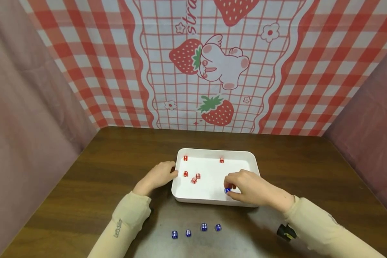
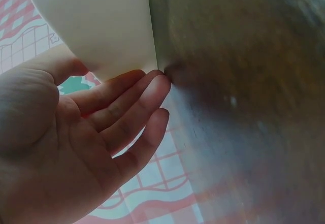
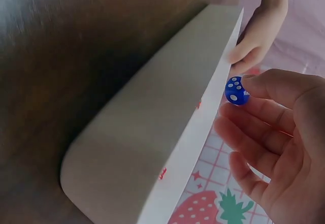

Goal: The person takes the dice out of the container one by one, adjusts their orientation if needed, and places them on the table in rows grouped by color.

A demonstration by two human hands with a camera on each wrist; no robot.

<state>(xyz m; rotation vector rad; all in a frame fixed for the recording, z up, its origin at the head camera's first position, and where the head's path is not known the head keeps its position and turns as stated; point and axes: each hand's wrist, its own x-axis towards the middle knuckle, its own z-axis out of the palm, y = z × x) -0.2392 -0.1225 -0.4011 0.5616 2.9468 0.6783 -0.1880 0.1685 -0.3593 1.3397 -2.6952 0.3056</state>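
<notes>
My right hand [image 1: 249, 188] pinches a blue die [image 3: 236, 91] between thumb and fingertips, over the right part of a white rectangular tray [image 1: 209, 202]. White pips show on the die's faces. At the tray's left end, my left hand [image 1: 159, 174] rests against the outside wall, its fingers loosely bent with the tips at the lower edge in the left wrist view. Several red dice lie inside the tray, among them one red die [image 1: 221, 160] near the back wall and another red die [image 1: 185, 158] in the back left corner.
On the table [image 1: 109, 172], in front of the tray, several blue dice stand in a loose row, from a blue die [image 1: 175, 234] at the left to a blue die [image 1: 218, 227] at the right. A strawberry-patterned cloth [image 1: 213, 82] hangs behind; pink curtains flank both sides.
</notes>
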